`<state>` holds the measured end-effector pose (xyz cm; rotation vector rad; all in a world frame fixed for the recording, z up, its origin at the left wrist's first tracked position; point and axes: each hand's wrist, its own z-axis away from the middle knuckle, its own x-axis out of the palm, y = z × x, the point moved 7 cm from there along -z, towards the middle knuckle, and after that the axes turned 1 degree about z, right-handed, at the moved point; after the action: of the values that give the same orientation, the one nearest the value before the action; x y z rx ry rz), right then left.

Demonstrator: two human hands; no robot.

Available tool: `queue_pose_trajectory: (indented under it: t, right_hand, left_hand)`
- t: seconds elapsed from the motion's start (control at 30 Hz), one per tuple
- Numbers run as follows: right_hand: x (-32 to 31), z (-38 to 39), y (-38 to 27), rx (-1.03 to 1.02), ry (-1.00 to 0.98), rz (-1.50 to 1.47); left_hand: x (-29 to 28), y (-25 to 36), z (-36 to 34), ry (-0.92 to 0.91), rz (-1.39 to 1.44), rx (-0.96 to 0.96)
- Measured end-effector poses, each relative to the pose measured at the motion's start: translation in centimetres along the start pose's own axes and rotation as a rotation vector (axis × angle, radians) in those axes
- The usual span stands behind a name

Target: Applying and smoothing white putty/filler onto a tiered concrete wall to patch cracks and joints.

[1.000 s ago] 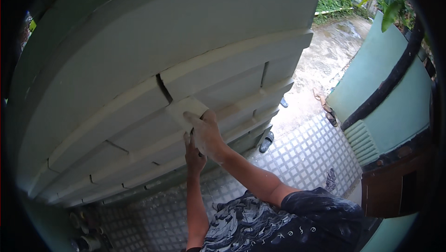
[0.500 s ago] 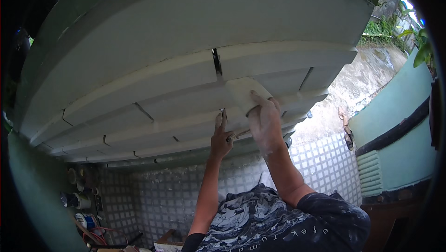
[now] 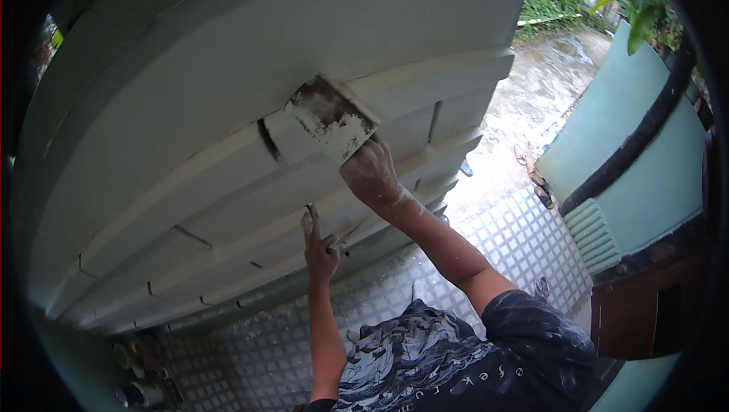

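Observation:
My right hand (image 3: 372, 174) grips a wide putty scraper (image 3: 330, 118), its dark face smeared and caked with white filler. The scraper is held up against the stepped, pale ceiling-like panel (image 3: 228, 70), beside a dark slot (image 3: 268, 140) in the upper ledge. Lower and to the left, my left hand (image 3: 323, 256) has two fingers stretched up to the panel's lower ledge, near a small dark gap. Its other fingers are curled around a thin, stick-like tool (image 3: 345, 237); the exact kind is hard to make out. Whitish dust coats both hands.
Several short slots (image 3: 194, 236) cut across the ledges. Below lies a checkered tile floor (image 3: 524, 237). On the right stands a light green wall (image 3: 600, 123) with a dark band, sandals (image 3: 541, 188) near it. Cans (image 3: 148, 391) stand at lower left.
The view has swung, shifting the panel down and left. My right hand has moved up and left with the scraper, which now shows its smeared dark face. My left hand stays at the lower ledge.

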<state>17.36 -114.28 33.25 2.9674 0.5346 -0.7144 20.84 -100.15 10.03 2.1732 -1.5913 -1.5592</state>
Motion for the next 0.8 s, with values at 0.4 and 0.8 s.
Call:
queue_pose_trajectory:
  t: [0.4,0.8]
  right_hand:
    - [-19.6,11.2,34.1,0.913,0.425,0.659]
    - [-17.6,13.6,35.3,1.076,0.562,0.381]
  left_hand:
    - [0.3,0.6,-0.2,0.008,-0.075,0.030]
    - [0.3,2.6,-1.1,-0.039,-0.141,-0.017]
